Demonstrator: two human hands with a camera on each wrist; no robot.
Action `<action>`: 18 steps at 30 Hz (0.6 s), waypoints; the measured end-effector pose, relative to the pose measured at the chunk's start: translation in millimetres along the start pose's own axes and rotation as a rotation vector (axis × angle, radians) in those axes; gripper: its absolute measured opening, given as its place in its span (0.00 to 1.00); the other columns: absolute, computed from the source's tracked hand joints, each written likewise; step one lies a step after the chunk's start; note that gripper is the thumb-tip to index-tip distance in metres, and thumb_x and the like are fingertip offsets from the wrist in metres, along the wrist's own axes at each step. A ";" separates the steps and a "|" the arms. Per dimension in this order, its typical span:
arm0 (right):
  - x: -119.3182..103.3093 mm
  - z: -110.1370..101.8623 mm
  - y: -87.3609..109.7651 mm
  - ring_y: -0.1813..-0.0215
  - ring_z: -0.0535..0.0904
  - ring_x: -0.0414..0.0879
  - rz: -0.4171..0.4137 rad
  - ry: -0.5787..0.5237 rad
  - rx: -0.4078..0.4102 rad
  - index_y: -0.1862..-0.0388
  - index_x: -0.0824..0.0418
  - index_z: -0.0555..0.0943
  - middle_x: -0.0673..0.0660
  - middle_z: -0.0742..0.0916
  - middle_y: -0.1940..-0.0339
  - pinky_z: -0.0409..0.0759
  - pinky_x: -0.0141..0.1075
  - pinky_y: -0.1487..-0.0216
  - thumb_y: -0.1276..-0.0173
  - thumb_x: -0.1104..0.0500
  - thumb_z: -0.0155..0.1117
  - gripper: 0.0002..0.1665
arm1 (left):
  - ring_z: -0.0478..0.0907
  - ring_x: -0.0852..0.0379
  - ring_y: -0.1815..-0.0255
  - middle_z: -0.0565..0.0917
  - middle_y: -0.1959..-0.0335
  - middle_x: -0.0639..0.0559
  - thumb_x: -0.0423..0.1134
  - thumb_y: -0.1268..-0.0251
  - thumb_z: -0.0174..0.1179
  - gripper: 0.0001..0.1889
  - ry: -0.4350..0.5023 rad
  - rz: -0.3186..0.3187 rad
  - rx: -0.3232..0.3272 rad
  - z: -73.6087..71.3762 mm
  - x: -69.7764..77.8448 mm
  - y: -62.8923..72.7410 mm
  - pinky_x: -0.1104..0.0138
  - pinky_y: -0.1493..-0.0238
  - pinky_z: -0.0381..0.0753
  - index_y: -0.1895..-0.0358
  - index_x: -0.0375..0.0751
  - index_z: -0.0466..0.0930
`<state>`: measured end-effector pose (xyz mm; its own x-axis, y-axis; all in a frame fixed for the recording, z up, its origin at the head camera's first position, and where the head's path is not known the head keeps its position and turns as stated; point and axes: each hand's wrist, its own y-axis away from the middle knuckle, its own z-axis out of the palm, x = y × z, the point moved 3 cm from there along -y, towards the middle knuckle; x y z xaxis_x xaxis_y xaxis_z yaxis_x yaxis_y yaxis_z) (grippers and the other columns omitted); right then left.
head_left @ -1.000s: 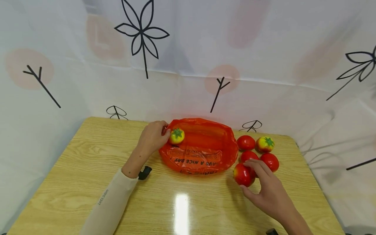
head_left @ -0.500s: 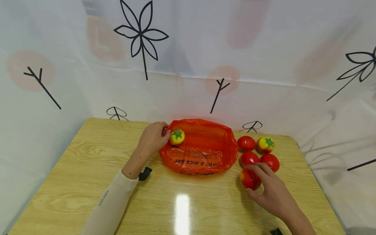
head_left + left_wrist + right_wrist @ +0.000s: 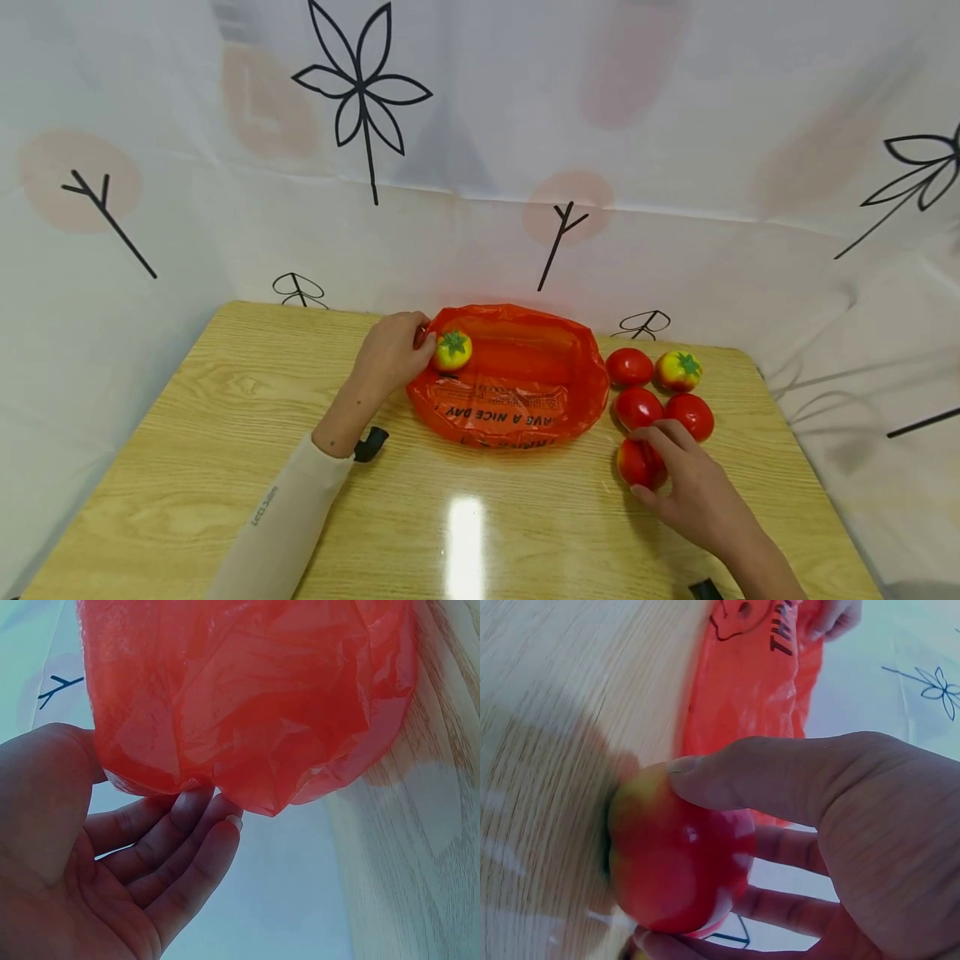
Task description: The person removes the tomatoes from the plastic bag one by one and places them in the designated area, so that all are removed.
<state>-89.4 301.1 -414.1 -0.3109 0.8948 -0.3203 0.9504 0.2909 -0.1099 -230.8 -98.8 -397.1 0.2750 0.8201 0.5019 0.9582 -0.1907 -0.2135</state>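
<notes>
An open red plastic bag with black lettering stands at the back middle of the table. My left hand pinches its left rim; in the left wrist view the fingers curl at the edge of the red film. Inside the bag, beside that hand, is a yellow toy tomato with a green leafy top. To the right of the bag, my right hand grips a red toy tomato between thumb and fingers. Its yellowish end is close over the tabletop, where a green bit shows beneath.
Just beyond the right hand lie several more toy tomatoes: red ones and a yellow one, leaf side up. The wooden table ends at the back against a white patterned cloth. A black wrist fitting is on the left arm.
The right hand has moved slightly right and toward me with the tomato, drawing it away from the bag and lower to the table. The left hand keeps its hold on the bag.
</notes>
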 end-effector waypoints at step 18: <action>-4.9 -2.4 3.0 0.55 0.83 0.53 -0.003 0.025 0.002 0.41 0.57 0.83 0.59 0.79 0.43 0.89 0.50 0.56 0.51 0.59 0.89 0.37 | 0.77 0.51 0.69 0.83 0.68 0.48 0.40 0.26 0.61 0.13 -0.004 -0.006 -0.005 1.5 -1.7 -0.3 0.62 0.69 0.78 0.50 0.34 0.87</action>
<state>-85.0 298.5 -410.6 -0.3132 0.9024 -0.2960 0.9496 0.2927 -0.1124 -231.7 -99.3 -399.1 0.2685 0.8233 0.5001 0.9603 -0.1878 -0.2064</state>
